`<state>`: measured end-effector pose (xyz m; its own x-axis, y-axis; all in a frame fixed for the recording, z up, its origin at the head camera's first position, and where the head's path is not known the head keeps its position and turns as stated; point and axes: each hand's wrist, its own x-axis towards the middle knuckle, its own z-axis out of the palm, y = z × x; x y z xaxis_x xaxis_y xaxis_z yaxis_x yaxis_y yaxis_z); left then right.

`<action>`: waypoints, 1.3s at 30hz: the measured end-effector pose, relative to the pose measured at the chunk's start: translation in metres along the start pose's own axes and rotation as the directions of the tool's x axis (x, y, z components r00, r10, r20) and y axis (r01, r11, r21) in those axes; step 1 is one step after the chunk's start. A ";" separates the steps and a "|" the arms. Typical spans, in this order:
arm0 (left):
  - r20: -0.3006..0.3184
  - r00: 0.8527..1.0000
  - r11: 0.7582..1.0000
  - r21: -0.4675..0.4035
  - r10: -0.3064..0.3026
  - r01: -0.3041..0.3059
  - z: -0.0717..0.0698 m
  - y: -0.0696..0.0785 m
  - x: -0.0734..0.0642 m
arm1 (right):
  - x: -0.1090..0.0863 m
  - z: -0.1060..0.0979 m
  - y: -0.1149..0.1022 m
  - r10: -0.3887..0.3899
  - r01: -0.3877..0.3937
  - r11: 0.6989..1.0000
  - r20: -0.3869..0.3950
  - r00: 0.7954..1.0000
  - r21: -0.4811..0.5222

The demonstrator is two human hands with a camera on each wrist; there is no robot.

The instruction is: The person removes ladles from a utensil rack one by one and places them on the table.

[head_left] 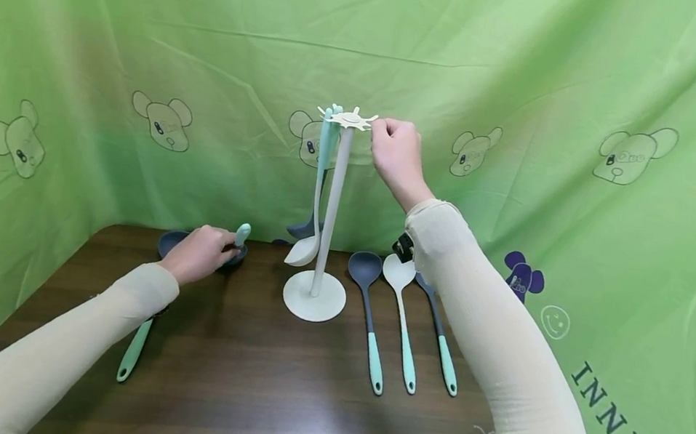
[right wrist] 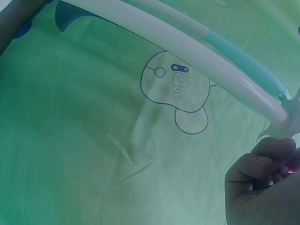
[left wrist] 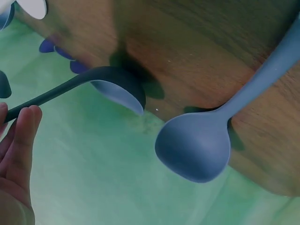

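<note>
Ladle (left wrist: 119, 77), dark with a mint handle, is gripped in the left hand (head_left: 200, 254), fingers and thumb on the shaft, handle end up past the fingers, bowl by the counter (head_left: 244, 401)'s back edge; can't tell whether it touches wood. Right hand (head_left: 396, 151) is up high, fingers curled, pinching one arm of the white stand (head_left: 335, 201)'s top. Stand is upright between the hands, round base near the back edge. White ladle (head_left: 302, 252) and a second dark ladle (head_left: 303, 229) hang on its left-hand side. Edges: back edge runs just beyond the left hand, green curtain (head_left: 413, 20) rising behind, so little depth that way. Open room: narrow gap between held ladle and stand base; wider stretch of wood nearer the person, between both forearms. Three utensils lie below the right hand, right of the base: dark spoon (head_left: 364, 269), white spoon (head_left: 398, 273), another dark utensil (head_left: 435, 305) partly behind the right sleeve. View differences: left wrist gives the held bowl's shape plus the full bowl of a blue-grey ladle (left wrist: 193, 146) beside it, reaching the edge; head view has that bowl partly behind the left hand, but shows its mint handle past the left forearm. Right wrist shows the curled fingers up close, hidden from the head.
</note>
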<state>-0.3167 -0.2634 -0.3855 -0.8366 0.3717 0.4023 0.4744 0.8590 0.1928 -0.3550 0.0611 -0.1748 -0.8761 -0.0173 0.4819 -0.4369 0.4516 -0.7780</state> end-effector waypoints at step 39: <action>0.317 0.884 0.829 0.339 0.344 -0.444 0.033 -0.023 -0.056 | -0.001 -0.002 -0.001 0.000 0.000 1.000 0.004 1.000 -0.001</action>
<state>-0.2903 -0.2924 -0.4423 -0.6630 0.7357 0.1383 0.6721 0.6664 -0.3228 -0.3528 0.0626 -0.1736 -0.8769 -0.0207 0.4803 -0.4365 0.4527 -0.7775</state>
